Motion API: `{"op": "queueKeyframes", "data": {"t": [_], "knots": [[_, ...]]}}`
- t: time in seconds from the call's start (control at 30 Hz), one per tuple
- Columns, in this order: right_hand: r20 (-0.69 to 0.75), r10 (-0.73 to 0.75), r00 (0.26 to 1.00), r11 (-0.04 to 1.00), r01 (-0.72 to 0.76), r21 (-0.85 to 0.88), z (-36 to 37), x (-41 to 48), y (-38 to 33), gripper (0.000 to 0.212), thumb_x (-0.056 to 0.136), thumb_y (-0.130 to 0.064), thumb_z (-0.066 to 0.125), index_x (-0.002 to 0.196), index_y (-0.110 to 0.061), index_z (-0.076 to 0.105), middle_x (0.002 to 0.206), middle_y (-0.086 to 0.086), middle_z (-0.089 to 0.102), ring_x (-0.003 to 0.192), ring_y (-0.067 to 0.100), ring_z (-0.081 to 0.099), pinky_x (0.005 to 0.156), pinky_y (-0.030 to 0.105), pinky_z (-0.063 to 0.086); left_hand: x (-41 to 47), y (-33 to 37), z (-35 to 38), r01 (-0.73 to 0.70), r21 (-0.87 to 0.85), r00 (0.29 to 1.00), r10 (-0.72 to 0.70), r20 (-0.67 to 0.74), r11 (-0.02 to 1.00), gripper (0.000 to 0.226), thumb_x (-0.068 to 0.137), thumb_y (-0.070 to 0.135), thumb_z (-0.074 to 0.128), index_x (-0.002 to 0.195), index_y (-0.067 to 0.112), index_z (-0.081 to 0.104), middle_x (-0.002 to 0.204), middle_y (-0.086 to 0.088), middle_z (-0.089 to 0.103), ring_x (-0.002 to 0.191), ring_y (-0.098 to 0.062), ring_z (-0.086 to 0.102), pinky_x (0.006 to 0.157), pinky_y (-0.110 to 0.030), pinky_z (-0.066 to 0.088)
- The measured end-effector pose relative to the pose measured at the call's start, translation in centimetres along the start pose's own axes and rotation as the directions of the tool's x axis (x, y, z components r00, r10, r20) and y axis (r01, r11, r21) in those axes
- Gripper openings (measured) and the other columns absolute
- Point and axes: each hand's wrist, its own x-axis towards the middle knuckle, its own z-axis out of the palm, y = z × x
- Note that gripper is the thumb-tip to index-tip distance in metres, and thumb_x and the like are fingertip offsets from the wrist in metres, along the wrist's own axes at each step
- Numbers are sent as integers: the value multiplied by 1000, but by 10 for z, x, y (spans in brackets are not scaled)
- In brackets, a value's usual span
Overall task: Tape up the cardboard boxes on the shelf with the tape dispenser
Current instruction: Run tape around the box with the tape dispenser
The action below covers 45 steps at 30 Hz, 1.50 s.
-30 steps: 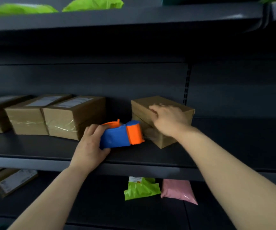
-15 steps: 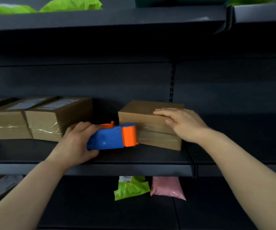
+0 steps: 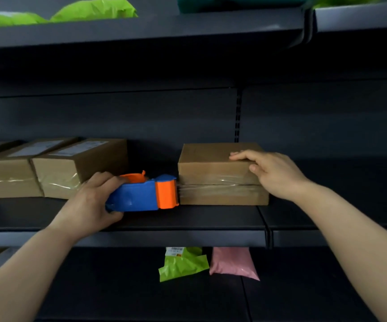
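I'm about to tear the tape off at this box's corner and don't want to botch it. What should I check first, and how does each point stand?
1. Left hand grips the tape dispenser: ok.
2. Its orange head sits against the left front corner of the cardboard box: ok.
3. Right hand presses on the box top to steady it: ok.
4. Tape strip is stuck flat along the front seam: cannot tell, because of glare and what look like wrinkles near the dispenser.
5. Tape is already cut from the roll: cannot tell, the head hides it.
6. Shelf has room left of the box to pull away: ok.
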Motion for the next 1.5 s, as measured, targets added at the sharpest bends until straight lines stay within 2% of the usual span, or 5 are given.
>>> {"op": "queueKeyframes", "data": {"t": [0.13,0.37,0.6,1.27,1.5], "knots": [[-16,-15,1000,999,14,-34,0,0,-2,47,103,-13,38,135,-46,47,143,-21,47,131,13,44,105,30,36,-12,9,-14,-57,101,996,64,-63,993,60,66,41,58,118,11,62,94,-1,54,84,-23,52,70,-38,50],[-91,-26,995,998,20,-65,10,4,-5,49,101,-6,41,136,-38,49,141,-23,48,131,9,44,99,22,36,-10,5,-15,30,170,999,-25,-34,985,64,65,46,51,122,17,60,92,0,55,87,-25,52,80,-44,47],[-89,-21,996,999,17,-45,7,3,-3,49,100,-6,41,134,-40,51,139,-24,49,129,10,46,99,28,41,-2,-2,-14,126,159,989,-137,60,979,72,57,17,88,123,21,58,99,-2,57,94,-28,54,83,-48,46],[-101,-6,995,997,14,78,8,2,7,48,100,-3,41,125,-42,56,135,-27,51,128,12,46,103,35,40,-24,-33,-30,218,95,974,-223,39,971,63,57,14,86,110,26,55,90,9,45,90,-20,50,74,-39,44],[-106,-27,994,995,37,92,9,2,6,49,99,-2,41,125,-40,57,134,-27,51,128,12,46,104,34,38,-22,-23,-22,253,224,964,-265,25,941,60,59,21,86,109,23,55,92,5,47,95,-27,52,77,-45,45]]}}
